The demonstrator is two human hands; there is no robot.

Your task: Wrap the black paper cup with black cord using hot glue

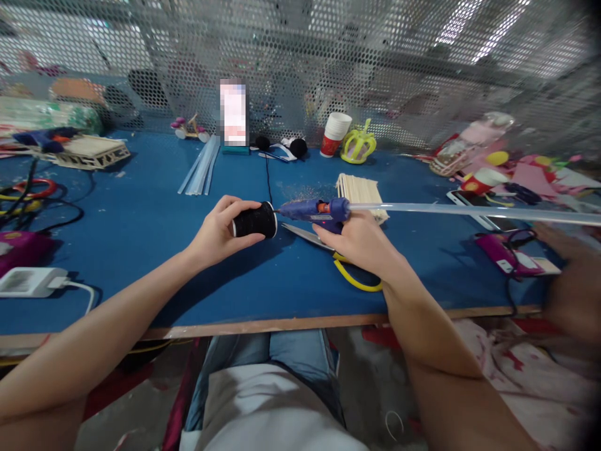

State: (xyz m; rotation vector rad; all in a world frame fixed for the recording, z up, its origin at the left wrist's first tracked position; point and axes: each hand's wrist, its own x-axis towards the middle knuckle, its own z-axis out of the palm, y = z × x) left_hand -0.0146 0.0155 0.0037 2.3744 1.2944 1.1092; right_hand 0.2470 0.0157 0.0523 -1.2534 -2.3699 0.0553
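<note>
My left hand (224,228) is closed around a black spool of thread (256,220) with white rims, held on its side above the blue table. In my right hand (364,241) is a blue hot glue gun (312,212), its nozzle at the spool's right end; whether they touch I cannot tell. A long clear glue stick (460,212) juts out of the gun's back to the right. Beneath my right hand lies a pair of scissors (354,275) with yellow handles, partly covered. A bundle of pale sticks (359,188) sits just behind the gun.
Loose glue sticks (201,166) and a phone (233,114) are at the back. Stacked paper cups (335,133) stand beside a yellow crown-shaped piece (358,145). A white power strip (32,282) lies at left. At right are another phone (488,212) and a person's blurred arm (575,288).
</note>
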